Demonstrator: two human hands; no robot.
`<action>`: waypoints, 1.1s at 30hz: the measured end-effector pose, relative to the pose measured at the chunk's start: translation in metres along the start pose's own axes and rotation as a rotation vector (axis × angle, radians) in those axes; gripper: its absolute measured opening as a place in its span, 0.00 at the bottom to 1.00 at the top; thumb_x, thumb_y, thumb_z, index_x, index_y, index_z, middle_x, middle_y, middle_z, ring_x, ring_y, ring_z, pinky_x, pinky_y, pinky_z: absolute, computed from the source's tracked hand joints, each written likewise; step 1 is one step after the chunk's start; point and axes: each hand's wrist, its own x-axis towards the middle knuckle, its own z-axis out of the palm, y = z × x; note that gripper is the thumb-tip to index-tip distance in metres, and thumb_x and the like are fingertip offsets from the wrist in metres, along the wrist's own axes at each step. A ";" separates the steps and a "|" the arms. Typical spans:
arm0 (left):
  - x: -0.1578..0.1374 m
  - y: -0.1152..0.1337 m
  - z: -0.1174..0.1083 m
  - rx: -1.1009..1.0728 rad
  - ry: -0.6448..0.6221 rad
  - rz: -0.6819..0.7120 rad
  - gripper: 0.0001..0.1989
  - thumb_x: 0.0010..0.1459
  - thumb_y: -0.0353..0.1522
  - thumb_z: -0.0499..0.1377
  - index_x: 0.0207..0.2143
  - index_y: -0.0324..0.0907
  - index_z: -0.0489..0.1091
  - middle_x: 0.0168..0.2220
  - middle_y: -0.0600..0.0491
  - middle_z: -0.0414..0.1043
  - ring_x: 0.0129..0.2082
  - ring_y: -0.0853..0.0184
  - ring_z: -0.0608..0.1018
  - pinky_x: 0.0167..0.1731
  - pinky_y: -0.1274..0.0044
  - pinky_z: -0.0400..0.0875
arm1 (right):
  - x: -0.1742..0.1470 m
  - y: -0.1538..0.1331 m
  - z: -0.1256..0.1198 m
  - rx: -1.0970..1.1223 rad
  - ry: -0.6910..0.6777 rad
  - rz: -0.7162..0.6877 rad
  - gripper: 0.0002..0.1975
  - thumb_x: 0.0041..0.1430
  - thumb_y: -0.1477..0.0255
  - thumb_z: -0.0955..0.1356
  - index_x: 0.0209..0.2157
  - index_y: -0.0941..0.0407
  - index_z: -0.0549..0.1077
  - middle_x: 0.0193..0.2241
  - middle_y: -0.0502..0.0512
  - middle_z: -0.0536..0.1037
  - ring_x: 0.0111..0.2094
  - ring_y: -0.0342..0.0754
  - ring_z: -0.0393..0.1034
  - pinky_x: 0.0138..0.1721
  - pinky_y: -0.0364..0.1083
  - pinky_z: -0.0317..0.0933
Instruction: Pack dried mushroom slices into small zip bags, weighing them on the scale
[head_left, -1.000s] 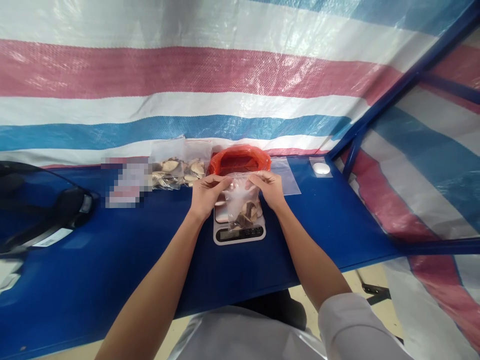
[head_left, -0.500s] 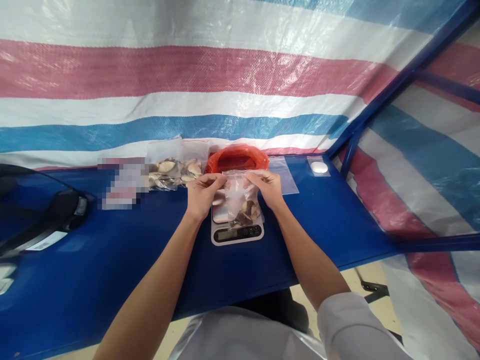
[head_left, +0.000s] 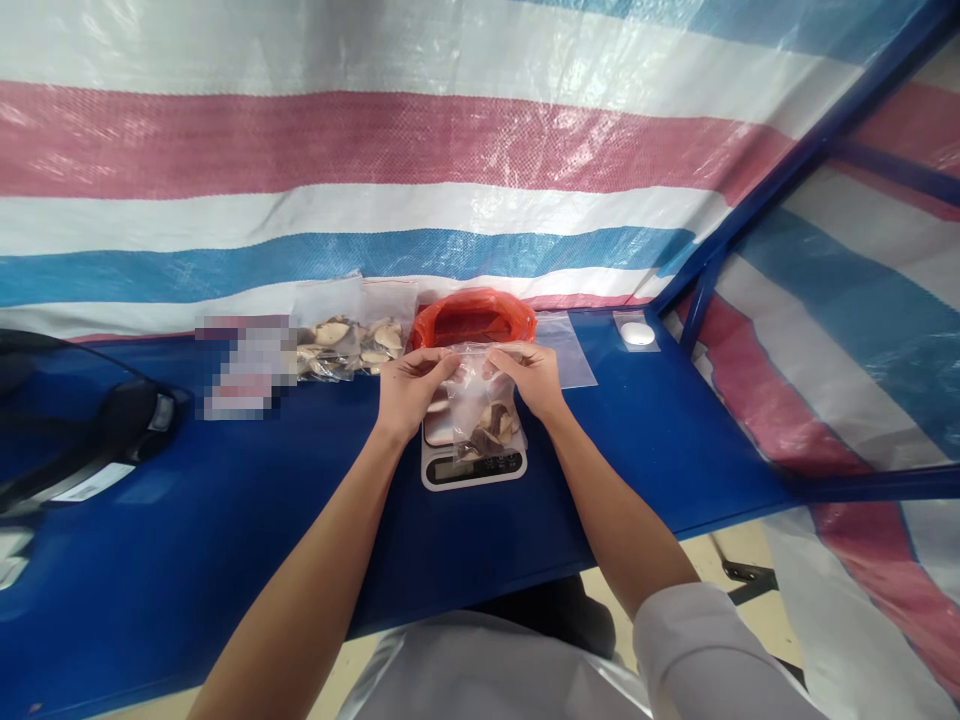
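Blue table (head_left: 300, 500); bag (head_left: 480, 412) mouth-up, seemingly upright

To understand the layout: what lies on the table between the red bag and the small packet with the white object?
From the red bag toward that packet, the head view shows a flat clear bag, then bare blue tabletop.
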 end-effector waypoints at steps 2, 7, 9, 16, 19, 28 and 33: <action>0.000 0.001 0.000 0.008 0.015 0.010 0.15 0.43 0.43 0.74 0.27 0.40 0.81 0.26 0.52 0.80 0.25 0.69 0.76 0.29 0.78 0.73 | 0.000 0.000 -0.001 -0.009 -0.022 -0.013 0.18 0.47 0.53 0.76 0.24 0.55 0.80 0.22 0.50 0.79 0.22 0.43 0.71 0.26 0.44 0.70; 0.000 0.002 -0.001 0.049 0.002 0.031 0.14 0.43 0.42 0.74 0.27 0.41 0.81 0.25 0.52 0.80 0.25 0.67 0.78 0.29 0.76 0.75 | -0.001 -0.003 -0.001 0.002 -0.055 -0.032 0.17 0.48 0.55 0.76 0.26 0.55 0.80 0.23 0.50 0.80 0.25 0.45 0.73 0.31 0.46 0.71; -0.001 0.003 -0.002 0.081 0.006 0.030 0.13 0.44 0.41 0.74 0.27 0.41 0.82 0.24 0.52 0.80 0.25 0.67 0.78 0.29 0.76 0.75 | -0.001 -0.004 -0.001 -0.033 -0.044 -0.052 0.16 0.49 0.55 0.76 0.25 0.55 0.79 0.24 0.50 0.80 0.27 0.46 0.74 0.33 0.46 0.72; -0.002 0.012 0.003 0.115 -0.020 -0.038 0.17 0.42 0.43 0.74 0.29 0.41 0.82 0.27 0.50 0.81 0.25 0.65 0.78 0.29 0.75 0.75 | -0.001 0.004 0.002 -0.026 -0.031 0.000 0.16 0.49 0.55 0.75 0.28 0.54 0.81 0.22 0.49 0.79 0.23 0.45 0.73 0.26 0.45 0.71; -0.001 0.015 0.006 0.127 -0.037 -0.018 0.17 0.41 0.44 0.74 0.28 0.40 0.82 0.26 0.50 0.80 0.25 0.66 0.78 0.29 0.75 0.75 | -0.001 0.005 0.002 0.003 -0.026 -0.025 0.15 0.48 0.57 0.76 0.29 0.54 0.81 0.23 0.49 0.80 0.24 0.45 0.74 0.27 0.44 0.71; 0.010 0.016 0.002 0.112 -0.106 -0.012 0.21 0.41 0.47 0.74 0.27 0.39 0.80 0.24 0.50 0.79 0.24 0.67 0.77 0.29 0.75 0.74 | 0.002 0.003 -0.009 0.050 -0.022 0.029 0.19 0.47 0.53 0.76 0.28 0.55 0.81 0.23 0.51 0.81 0.23 0.46 0.74 0.24 0.44 0.70; 0.019 0.019 0.003 0.176 -0.274 -0.006 0.21 0.45 0.48 0.73 0.28 0.39 0.81 0.26 0.48 0.80 0.26 0.65 0.78 0.30 0.74 0.74 | 0.003 0.006 -0.007 0.047 0.014 0.013 0.19 0.45 0.53 0.77 0.29 0.54 0.82 0.24 0.51 0.82 0.24 0.46 0.75 0.25 0.45 0.71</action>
